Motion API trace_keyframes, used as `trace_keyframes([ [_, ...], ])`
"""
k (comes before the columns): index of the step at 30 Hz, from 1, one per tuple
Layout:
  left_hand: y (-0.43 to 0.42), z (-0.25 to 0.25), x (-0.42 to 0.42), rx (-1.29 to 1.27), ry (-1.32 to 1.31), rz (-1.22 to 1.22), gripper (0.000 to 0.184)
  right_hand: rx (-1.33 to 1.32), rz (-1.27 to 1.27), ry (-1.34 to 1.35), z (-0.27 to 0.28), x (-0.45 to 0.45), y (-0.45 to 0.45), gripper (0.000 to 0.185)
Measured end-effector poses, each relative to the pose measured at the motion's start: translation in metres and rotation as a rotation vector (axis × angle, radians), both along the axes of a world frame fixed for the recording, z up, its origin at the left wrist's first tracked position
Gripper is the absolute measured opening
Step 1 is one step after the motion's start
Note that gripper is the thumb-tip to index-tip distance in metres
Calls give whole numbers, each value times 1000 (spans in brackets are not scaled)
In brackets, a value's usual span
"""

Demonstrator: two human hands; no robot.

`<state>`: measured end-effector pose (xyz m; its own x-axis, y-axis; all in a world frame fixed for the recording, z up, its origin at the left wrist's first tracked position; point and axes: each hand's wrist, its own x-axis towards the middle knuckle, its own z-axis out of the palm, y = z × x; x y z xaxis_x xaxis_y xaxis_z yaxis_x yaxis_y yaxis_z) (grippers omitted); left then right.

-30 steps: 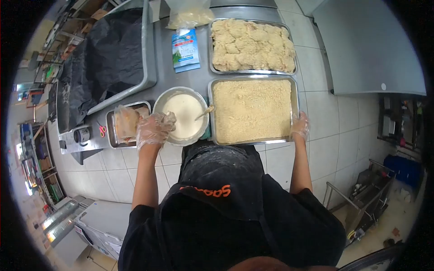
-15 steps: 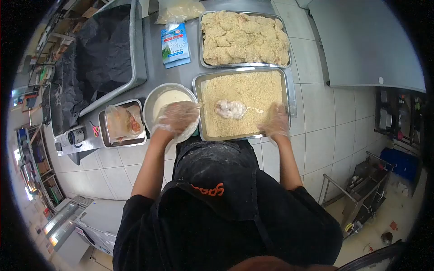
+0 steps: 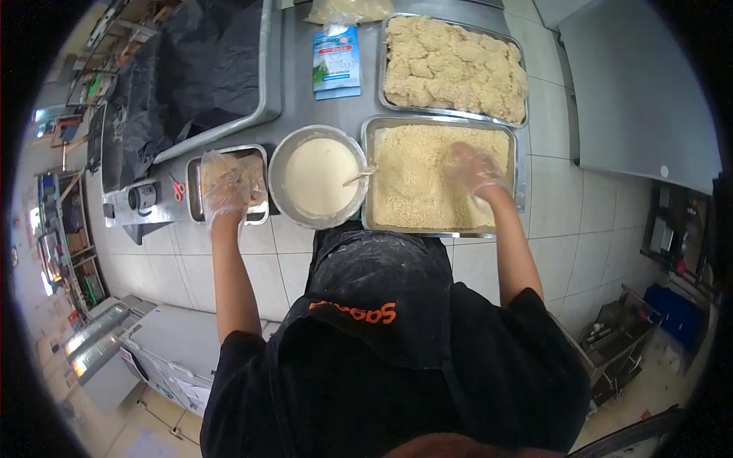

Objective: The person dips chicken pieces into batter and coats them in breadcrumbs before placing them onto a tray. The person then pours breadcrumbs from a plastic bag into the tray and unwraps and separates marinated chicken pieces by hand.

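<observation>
the gloved left hand [image 3: 224, 192] is over the small steel tray [image 3: 194, 191], the gloved right hand [image 3: 473, 169] at the breadcrumbs [image 3: 408, 210]; cannot tell whether these 2 are open or gripping.

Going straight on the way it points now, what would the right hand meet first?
Most likely the crumbs just ahead of the right hand, then the far wall of the tray. Blur hides whether it already touches the crumbs.

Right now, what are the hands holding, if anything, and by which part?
Cannot tell: the left hand is over the small tray, any grip hidden; the right hand is blurred at the crumbs.
</observation>
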<state>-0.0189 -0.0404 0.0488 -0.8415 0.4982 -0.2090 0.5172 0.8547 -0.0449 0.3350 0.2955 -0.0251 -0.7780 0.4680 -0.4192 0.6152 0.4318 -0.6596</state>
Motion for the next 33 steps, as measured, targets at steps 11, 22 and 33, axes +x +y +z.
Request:
trace_keyframes([
  [11,-4,-69,-22,-190,-207,47,38,34,326,-298,11,-28,-10,56],
  [22,6,-94,-30,-92,-136,-342,25,448,546,-151,-41,-59,-102,87],
  [33,7,-101,-40,-192,-143,-289,33,267,293,-38,-43,-38,-47,68],
])
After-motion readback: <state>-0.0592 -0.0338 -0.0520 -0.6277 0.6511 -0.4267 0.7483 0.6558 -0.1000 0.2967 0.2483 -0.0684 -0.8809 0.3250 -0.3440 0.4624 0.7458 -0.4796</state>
